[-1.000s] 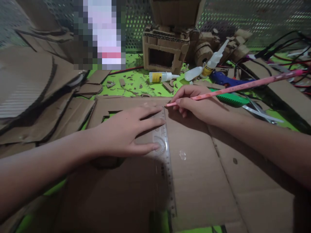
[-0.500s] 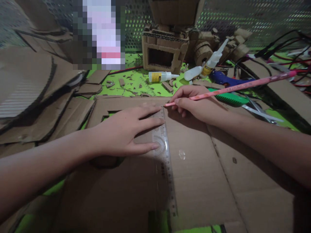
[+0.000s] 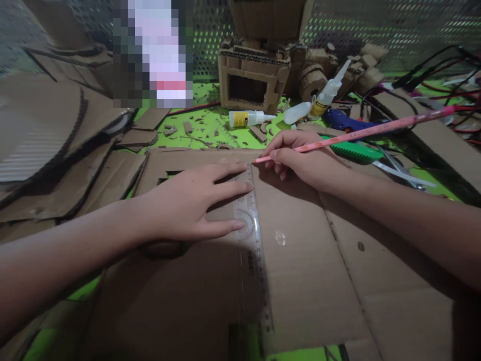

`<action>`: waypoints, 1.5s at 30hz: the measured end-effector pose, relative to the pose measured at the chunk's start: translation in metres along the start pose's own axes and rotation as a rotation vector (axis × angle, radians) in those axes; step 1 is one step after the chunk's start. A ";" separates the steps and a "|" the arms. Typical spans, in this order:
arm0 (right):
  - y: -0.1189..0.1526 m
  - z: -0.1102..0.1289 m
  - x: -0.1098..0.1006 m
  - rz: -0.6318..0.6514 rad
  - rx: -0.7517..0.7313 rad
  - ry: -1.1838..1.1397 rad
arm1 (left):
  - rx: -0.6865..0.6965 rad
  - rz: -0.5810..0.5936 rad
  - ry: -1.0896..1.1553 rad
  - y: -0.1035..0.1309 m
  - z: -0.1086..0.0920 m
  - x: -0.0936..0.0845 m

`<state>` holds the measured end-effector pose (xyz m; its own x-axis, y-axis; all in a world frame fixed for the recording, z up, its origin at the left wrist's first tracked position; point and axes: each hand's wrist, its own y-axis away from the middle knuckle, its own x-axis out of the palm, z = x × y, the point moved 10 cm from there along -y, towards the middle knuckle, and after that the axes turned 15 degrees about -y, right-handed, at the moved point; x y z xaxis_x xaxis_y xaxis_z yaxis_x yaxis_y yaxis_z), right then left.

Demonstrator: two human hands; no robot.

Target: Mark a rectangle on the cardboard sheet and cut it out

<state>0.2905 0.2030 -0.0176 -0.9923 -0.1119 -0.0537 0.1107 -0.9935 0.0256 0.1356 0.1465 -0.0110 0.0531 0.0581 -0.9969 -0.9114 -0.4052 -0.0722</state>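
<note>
On the cardboard sheet point(image 3: 300, 281) the left hand point(image 3: 184, 205), fingers spread flat, pins the clear ruler point(image 3: 252, 235), which should stay pressed hard (any slip bends the line) while the right hand point(image 3: 300, 158), fingers pinched round the pink pencil point(image 3: 361, 132), keeps its tip tight against the ruler's far end.

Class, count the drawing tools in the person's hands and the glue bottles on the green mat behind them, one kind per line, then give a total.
Pink pencil: 1
Clear ruler: 1
Glue bottles: 3
Total: 5
</note>
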 end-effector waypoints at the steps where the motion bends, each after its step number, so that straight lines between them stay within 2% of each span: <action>1: 0.000 -0.001 0.000 0.004 0.005 -0.009 | -0.002 0.001 0.000 0.000 0.000 0.000; 7: 0.001 -0.004 -0.004 -0.033 0.042 0.005 | -0.002 0.006 0.016 0.000 0.001 -0.001; 17: 0.002 -0.002 -0.001 0.003 0.027 0.021 | 0.013 0.007 0.035 0.001 0.001 0.001; 22: 0.002 -0.003 -0.001 0.002 0.031 0.038 | 0.014 -0.028 0.024 0.001 0.000 -0.001; 28: 0.000 -0.004 -0.002 0.019 0.003 0.042 | -0.004 0.025 0.051 0.000 0.000 0.002; 35: 0.005 0.000 0.001 0.028 -0.016 0.090 | 0.008 0.025 0.027 -0.002 -0.001 0.001; 45: 0.010 0.007 0.004 0.072 -0.117 0.139 | -0.004 0.035 0.019 -0.001 0.000 0.004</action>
<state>0.2876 0.1932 -0.0105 -0.9652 -0.1761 -0.1933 0.1946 -0.9775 -0.0813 0.1364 0.1469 -0.0145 0.0293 0.0263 -0.9992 -0.9113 -0.4100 -0.0375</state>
